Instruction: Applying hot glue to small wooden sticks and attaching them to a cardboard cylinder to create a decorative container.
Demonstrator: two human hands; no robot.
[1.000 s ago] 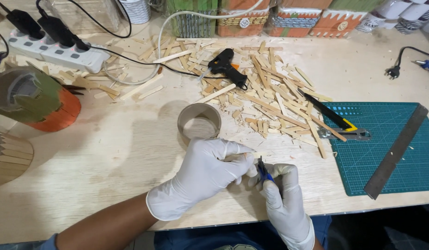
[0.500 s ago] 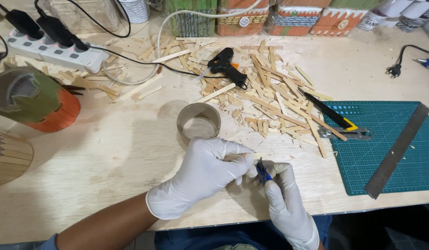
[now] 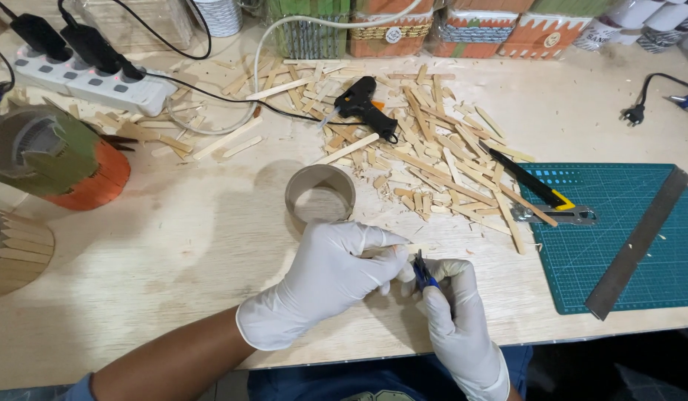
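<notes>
White gloves cover both hands. The left hand (image 3: 336, 271) is curled shut around a small wooden stick (image 3: 383, 252), just below the cardboard ring (image 3: 320, 194) on the worktop (image 3: 173, 252). The right hand (image 3: 452, 308) is closed tight on blue-handled cutters (image 3: 423, 272), whose tip touches the stick. A pile of wooden sticks (image 3: 433, 160) lies right of the ring.
</notes>
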